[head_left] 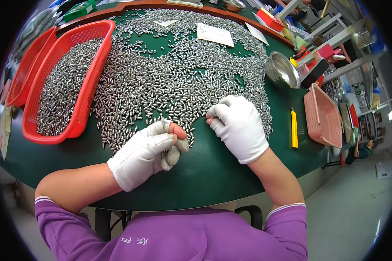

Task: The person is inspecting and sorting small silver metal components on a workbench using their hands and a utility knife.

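Observation:
Small silvery bullet-shaped metal parts [148, 87] lie in a thick layer over the green tabletop [204, 178]. My left hand [150, 150], in a white glove with bare thumb and index tips, is closed at the near edge of the layer. Its fingers curl inward, and whatever they hold is too small or hidden to name. To its right, my gloved right hand [237, 126] rests at the edge of the parts, its bare fingertips pinched together. Nothing can be made out between them.
A red plastic basket [98, 69] full of the same parts stands at left, another red basket [19, 89] beside it. Paper slips [215, 34] lie on the parts. At right are a steel bowl [285, 69], a yellow utility knife [294, 128] and a pink basket [320, 115].

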A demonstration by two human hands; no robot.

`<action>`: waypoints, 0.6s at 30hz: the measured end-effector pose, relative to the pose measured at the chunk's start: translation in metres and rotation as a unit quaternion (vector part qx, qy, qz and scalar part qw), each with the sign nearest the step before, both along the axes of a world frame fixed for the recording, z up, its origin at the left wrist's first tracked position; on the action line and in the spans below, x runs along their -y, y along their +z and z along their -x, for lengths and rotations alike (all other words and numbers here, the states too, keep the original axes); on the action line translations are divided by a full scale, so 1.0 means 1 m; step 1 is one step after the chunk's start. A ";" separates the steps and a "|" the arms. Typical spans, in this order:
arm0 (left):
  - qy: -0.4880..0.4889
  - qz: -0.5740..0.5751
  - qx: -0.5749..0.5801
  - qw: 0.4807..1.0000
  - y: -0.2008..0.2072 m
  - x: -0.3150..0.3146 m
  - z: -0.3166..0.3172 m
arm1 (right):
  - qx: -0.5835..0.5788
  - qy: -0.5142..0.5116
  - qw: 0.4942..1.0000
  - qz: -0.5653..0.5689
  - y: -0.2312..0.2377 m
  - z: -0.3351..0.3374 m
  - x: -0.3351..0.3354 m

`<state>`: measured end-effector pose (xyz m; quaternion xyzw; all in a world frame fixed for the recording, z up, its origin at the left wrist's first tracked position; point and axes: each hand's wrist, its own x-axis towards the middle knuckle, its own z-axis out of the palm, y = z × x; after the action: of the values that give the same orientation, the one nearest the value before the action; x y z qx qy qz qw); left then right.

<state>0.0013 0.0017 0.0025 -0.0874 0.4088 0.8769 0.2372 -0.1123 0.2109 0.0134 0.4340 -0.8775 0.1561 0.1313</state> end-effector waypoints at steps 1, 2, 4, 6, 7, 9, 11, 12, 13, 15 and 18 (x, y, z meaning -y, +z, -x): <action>0.000 0.006 0.006 1.000 0.001 0.000 -0.001 | 0.000 0.025 0.999 0.028 0.000 0.000 0.001; 0.003 0.006 0.006 1.000 0.002 -0.001 -0.001 | 0.000 0.050 0.997 0.056 0.001 0.000 0.003; -0.021 0.053 0.007 0.998 0.004 -0.002 0.000 | 0.076 0.115 0.983 0.118 0.009 -0.006 0.008; -0.049 0.088 -0.001 0.995 0.005 -0.004 0.003 | 0.070 0.192 0.967 0.151 0.016 -0.011 0.014; -0.062 0.107 0.003 0.992 0.008 -0.004 0.004 | 0.071 0.206 0.963 0.159 0.019 -0.015 0.016; -0.071 0.117 0.001 0.991 0.012 -0.004 0.004 | 0.092 0.220 0.956 0.171 0.016 -0.016 0.018; -0.077 0.112 -0.018 0.991 0.011 -0.002 0.003 | 0.120 0.244 0.947 0.174 0.015 -0.015 0.018; -0.077 0.112 -0.018 0.991 0.010 -0.002 0.003 | 0.120 0.244 0.946 0.174 0.015 -0.015 0.018; -0.068 0.111 -0.014 0.991 0.008 -0.002 0.002 | 0.130 0.246 0.942 0.187 0.015 -0.015 0.018; -0.060 0.109 -0.009 0.992 0.005 -0.002 0.001 | 0.140 0.248 0.937 0.201 0.015 -0.016 0.016; -0.049 0.099 -0.009 0.994 0.005 -0.002 0.001 | 0.123 0.209 0.951 0.190 0.018 -0.016 0.012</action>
<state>0.0006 0.0037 0.0072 -0.0829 0.4997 0.8200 0.2664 -0.0961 0.1990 0.0312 0.5521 -0.7307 0.3960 0.0663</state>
